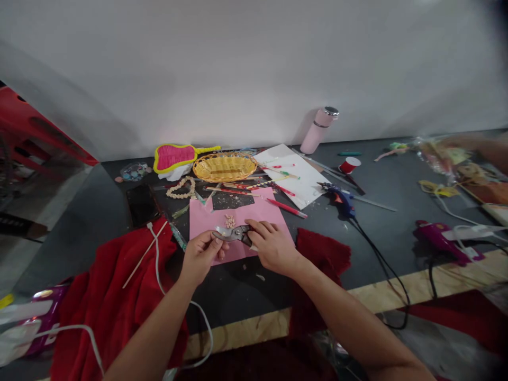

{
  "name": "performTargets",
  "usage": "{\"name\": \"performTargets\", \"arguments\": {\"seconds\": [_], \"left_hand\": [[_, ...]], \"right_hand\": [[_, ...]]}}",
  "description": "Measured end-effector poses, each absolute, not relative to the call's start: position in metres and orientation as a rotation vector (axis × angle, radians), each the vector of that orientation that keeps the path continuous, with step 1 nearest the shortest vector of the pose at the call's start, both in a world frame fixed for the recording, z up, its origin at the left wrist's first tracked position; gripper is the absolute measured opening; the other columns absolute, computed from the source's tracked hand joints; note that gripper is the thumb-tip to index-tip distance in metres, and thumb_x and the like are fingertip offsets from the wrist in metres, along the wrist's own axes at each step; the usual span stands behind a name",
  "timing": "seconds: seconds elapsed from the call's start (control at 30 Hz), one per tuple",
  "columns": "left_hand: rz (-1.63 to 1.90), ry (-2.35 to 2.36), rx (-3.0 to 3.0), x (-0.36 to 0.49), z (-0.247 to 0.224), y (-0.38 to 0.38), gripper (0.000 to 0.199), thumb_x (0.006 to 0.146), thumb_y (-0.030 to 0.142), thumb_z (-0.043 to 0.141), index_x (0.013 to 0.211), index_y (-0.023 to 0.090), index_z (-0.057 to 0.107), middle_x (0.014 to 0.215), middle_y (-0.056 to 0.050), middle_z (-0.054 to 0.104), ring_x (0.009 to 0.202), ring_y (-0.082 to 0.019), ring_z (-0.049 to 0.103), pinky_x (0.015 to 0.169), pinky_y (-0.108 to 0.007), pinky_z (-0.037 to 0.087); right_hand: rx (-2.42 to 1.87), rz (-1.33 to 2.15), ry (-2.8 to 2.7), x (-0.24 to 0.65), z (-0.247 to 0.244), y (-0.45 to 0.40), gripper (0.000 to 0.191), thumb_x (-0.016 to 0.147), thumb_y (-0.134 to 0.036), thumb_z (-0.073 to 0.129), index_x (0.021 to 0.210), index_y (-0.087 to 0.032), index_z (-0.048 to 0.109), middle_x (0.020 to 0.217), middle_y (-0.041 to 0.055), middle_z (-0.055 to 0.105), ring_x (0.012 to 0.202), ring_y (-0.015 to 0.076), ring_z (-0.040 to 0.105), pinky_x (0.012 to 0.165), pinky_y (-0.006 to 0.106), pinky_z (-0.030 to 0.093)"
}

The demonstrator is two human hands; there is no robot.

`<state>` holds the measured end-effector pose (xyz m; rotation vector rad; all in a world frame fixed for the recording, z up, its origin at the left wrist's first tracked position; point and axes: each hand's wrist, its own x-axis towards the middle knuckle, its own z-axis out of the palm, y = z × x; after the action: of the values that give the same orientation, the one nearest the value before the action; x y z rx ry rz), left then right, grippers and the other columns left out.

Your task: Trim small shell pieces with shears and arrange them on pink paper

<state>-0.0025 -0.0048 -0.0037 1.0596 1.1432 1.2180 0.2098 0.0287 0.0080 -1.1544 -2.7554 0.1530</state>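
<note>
Lower centre, dark tabletop (238,299) opens behind the front edge (257,328). Mid-frame, the right hand (273,247) clamps the clippers (237,233), partly hiding their handles; whether the left hand (201,255) grips their tip I cannot tell. Small pieces (229,221) lie beyond. Upper right, another person's arm (478,145) is cut off.

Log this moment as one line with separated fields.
right hand: holds pruners by handles | left hand: at pruners' tip, grip unclear | beneath: pink paper | on paper: small pale pieces

pale grey wall (238,69) behind dark table (392,180)
</note>
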Motion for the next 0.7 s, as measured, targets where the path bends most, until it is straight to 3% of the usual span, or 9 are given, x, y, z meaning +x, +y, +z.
{"name": "performTargets", "arguments": {"seconds": [0.1,0.3,0.7], "left_hand": [[1.215,1.157,1.057,-0.0034,-0.0043,-0.0049,0.021,0.08,0.033,0.063,0.072,0.014,0.063,0.065,-0.002,0.064,0.05,-0.008,0.052,0.049,-0.021,0.042],[1.209,1.16,1.075,-0.003,-0.0037,-0.0063,0.02,0.08,0.032,0.062,0.071,0.014,0.063,0.065,-0.002,0.064,0.049,-0.008,0.052,0.049,-0.021,0.041],[1.214,1.161,1.003,-0.0011,-0.0066,-0.0076,0.02,0.08,0.032,0.063,0.072,0.014,0.063,0.063,-0.001,0.063,0.049,-0.008,0.05,0.048,-0.02,0.04]], "right_hand": [[-1.151,0.239,-2.701,0.2103,0.0042,0.0297,0.036,0.081,-0.014,0.047,0.116,-0.014,0.051,0.138,0.0131,0.042,0.112,0.0275,0.044,0.089,0.043,0.038],[-1.165,0.364,-2.656,0.2104,0.0035,0.0295,0.064,0.082,-0.019,0.045,0.142,-0.011,0.023,0.132,0.0161,0.046,0.113,0.0276,0.044,0.092,0.043,0.037],[-1.242,0.454,-2.665,0.2082,0.0079,0.0263,0.069,0.073,-0.009,0.047,0.139,-0.016,0.028,0.117,0.0125,0.052,0.106,0.024,0.049,0.09,0.038,0.038]]}}
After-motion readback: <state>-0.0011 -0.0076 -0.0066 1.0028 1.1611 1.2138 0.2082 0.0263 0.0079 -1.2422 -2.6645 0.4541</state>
